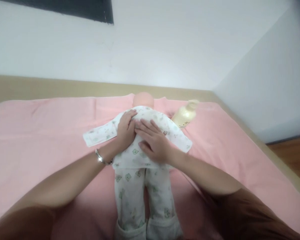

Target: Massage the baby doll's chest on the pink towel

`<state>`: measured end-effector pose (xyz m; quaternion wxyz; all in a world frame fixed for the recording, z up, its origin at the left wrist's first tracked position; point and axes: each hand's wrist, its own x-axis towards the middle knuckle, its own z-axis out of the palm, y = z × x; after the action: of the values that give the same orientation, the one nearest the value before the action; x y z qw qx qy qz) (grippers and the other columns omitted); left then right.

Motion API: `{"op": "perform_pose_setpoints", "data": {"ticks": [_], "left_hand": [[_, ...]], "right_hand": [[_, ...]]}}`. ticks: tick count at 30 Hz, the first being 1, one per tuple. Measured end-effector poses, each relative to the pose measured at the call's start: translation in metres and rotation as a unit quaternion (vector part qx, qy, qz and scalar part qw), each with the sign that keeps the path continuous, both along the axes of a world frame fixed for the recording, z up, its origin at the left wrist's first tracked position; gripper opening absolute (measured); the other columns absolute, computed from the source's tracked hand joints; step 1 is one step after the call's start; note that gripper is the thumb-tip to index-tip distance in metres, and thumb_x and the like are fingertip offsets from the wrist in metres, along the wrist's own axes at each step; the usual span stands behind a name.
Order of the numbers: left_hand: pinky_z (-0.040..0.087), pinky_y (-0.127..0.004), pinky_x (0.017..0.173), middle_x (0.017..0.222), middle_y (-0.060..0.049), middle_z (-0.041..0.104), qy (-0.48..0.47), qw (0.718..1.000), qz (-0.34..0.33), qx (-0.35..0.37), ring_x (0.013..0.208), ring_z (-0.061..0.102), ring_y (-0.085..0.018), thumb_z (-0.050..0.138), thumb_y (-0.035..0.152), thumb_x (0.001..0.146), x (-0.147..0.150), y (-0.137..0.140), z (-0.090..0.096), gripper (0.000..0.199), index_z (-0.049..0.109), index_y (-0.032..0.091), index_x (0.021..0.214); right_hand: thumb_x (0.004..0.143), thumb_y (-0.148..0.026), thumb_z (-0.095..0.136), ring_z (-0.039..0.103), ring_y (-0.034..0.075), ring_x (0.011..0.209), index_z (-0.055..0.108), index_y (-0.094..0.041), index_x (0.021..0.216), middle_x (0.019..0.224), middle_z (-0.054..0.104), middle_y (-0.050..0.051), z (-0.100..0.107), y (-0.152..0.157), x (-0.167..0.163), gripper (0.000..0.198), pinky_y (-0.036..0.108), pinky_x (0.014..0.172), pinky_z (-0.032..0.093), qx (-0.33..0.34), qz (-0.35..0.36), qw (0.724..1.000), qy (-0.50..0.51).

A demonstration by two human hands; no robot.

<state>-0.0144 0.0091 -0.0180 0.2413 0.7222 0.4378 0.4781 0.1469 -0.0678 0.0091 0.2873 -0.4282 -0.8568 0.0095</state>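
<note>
A baby doll [140, 146] in a white long-sleeved top and trousers with small green and brown prints lies stretched out, head away from me. Only the smooth, bald crown of its head [143, 99] shows, with no face in sight. My left hand [127, 128] rests on the left side of its torso, fingers extended toward the shoulder, partly round the side. Flat across the middle of the torso lies my right hand [153, 141], its fingers a little apart and pointing left and up. The fingertips of both hands nearly meet. Neither hand grips anything.
A pale yellow pump bottle [185, 115] leans or lies on the pink sheet [52, 133], right of the doll's shoulder. Behind the sheet runs a tan edge [65, 87] against a white wall [165, 50]. Wooden floor [292, 156] shows at right.
</note>
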Motion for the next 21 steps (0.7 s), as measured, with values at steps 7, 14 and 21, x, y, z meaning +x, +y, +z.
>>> {"op": "perform_pose_setpoints", "data": {"ticks": [7, 14, 21], "left_hand": [[0.035, -0.053, 0.123, 0.142, -0.015, 0.058, 0.071, 0.997, 0.028, -0.009, 0.136, 0.05, -0.028, 0.037, 0.028, 0.091, 0.005, 0.0, 0.008, 0.047, 0.056, 0.013, 0.131], [0.039, -0.051, 0.119, 0.137, -0.015, 0.061, 0.081, 0.996, 0.026, -0.002, 0.13, 0.053, -0.029, 0.035, 0.031, 0.09, 0.005, 0.003, 0.007, 0.048, 0.059, 0.012, 0.128], [0.04, -0.049, 0.118, 0.136, -0.014, 0.062, 0.088, 0.996, 0.023, 0.0, 0.128, 0.054, -0.029, 0.035, 0.033, 0.089, 0.004, 0.008, 0.005, 0.049, 0.06, 0.013, 0.126]], "right_hand": [[0.1, -0.043, 0.039, 0.02, 0.033, 0.156, 0.04, -0.005, 0.152, 0.165, 0.028, 0.017, -0.001, 0.045, 0.019, 0.065, 0.06, 0.128, 0.018, -0.098, -0.087, 0.991, 0.031], [0.095, -0.034, 0.045, 0.032, 0.033, 0.152, 0.044, -0.003, 0.15, 0.16, 0.038, 0.019, 0.013, 0.043, 0.011, 0.063, 0.052, 0.129, 0.021, -0.108, -0.119, 0.987, -0.026], [0.092, -0.025, 0.043, 0.041, 0.037, 0.144, 0.052, -0.003, 0.143, 0.154, 0.047, 0.022, 0.023, 0.041, -0.018, 0.056, 0.055, 0.122, 0.029, -0.101, -0.234, 0.967, -0.025]]}}
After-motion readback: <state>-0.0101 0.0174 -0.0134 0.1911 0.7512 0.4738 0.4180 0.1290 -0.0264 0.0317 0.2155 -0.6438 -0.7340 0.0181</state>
